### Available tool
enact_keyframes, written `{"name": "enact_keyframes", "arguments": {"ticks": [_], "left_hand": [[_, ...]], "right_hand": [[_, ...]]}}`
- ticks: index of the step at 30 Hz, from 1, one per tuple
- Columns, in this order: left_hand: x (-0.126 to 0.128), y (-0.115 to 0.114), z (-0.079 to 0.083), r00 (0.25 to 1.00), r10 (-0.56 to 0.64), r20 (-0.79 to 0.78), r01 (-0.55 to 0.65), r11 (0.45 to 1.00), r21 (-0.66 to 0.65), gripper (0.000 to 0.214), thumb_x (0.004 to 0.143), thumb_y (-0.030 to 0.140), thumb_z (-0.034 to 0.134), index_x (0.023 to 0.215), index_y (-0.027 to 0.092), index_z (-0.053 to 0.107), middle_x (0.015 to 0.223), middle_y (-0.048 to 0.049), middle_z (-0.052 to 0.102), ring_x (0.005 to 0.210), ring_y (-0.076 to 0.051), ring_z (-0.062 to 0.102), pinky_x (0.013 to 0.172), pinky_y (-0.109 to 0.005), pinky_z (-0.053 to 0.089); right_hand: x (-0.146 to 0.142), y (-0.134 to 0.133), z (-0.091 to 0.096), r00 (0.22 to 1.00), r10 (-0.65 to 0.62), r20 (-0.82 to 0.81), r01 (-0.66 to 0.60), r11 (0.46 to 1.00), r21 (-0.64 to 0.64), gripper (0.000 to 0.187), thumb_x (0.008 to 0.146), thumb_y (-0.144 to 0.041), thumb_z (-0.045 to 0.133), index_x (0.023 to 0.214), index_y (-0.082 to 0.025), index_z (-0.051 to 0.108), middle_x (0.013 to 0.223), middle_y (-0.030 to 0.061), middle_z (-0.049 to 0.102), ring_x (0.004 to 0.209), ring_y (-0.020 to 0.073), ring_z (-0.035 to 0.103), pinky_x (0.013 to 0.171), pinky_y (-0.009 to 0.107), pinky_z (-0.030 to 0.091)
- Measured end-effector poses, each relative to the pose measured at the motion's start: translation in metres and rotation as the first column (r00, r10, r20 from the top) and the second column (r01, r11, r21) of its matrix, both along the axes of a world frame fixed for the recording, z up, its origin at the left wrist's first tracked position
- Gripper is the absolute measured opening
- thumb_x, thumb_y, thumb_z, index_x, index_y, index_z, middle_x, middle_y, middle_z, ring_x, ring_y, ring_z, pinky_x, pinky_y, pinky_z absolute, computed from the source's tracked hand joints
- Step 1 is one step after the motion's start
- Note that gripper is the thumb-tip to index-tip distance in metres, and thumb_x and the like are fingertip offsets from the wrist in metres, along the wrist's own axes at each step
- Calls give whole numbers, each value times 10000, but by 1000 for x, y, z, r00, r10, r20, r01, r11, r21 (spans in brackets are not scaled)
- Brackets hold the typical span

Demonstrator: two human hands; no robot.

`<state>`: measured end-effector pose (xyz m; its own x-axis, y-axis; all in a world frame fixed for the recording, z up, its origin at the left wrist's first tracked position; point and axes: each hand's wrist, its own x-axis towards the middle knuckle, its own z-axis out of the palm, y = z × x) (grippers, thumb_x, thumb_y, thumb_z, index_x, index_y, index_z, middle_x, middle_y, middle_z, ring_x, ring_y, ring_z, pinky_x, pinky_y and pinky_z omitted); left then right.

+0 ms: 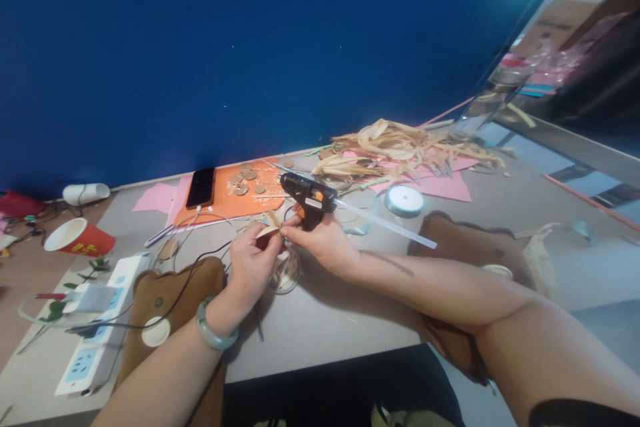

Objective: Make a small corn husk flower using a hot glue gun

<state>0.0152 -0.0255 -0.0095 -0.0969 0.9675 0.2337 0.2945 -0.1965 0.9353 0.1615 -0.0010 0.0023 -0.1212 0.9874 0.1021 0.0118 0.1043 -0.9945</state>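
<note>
Fingers pinched, my left hand (253, 260) holds a small pale piece of dried husk (270, 229) over the table. My right hand (325, 241) is wrapped round a black hot glue gun (311, 200), and its thumb and fingertip meet the same husk piece. A long translucent glue stick (385, 223) sticks out of the gun's back end toward the right. The gun's nozzle points left, above the orange sheet. Below my hands lies a roundish bundle of pale strands (287, 272), partly hidden by my fingers.
Dried husks (395, 143) lie heaped on pink paper (445, 183) at the back. A phone (201, 187) and wooden discs (241, 180) rest on an orange sheet (265, 203). Left are a power strip (95, 340), cables and a paper cup (83, 238). A ribbon roll (404, 201) lies right.
</note>
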Motion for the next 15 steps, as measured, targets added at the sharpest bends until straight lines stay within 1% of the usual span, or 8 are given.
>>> {"name": "enact_keyframes", "arguments": {"ticks": [4, 8, 11, 15], "left_hand": [[1, -1, 0, 1000, -3, -5, 3, 1000, 13, 108, 779, 300, 634, 768, 193, 649, 648, -23, 667, 626, -170, 618, 569, -262, 469], [2, -2, 1, 1000, 1, -14, -1, 1000, 13, 139, 784, 315, 634, 724, 190, 628, 612, -3, 644, 575, -147, 586, 550, -247, 455], [2, -3, 2, 999, 18, -48, -17, 1000, 20, 177, 787, 323, 634, 680, 186, 602, 588, 17, 622, 538, -123, 548, 536, -229, 437], [1, -4, 1, 992, 46, -121, -37, 996, 77, 199, 793, 320, 629, 653, 184, 587, 578, 25, 593, 537, -112, 517, 533, -219, 412]], "right_hand": [[0, 0, 1, 1000, -9, 3, 9, 1000, 23, 163, 674, -259, 705, 769, -181, 598, 747, 23, 686, 730, 181, 648, 743, 321, 532], [-1, 0, 2, 1000, -24, -3, 25, 999, 38, 202, 661, -267, 712, 795, -185, 585, 706, 6, 671, 680, 175, 640, 707, 319, 532], [-1, 0, 2, 999, -46, 24, 45, 998, 51, 162, 672, -261, 698, 767, -184, 593, 694, 6, 669, 669, 172, 634, 708, 318, 525], [-1, -2, 3, 994, -59, 93, 50, 994, 98, 84, 701, -243, 676, 712, -181, 621, 677, 7, 671, 667, 165, 632, 727, 308, 511]]}}
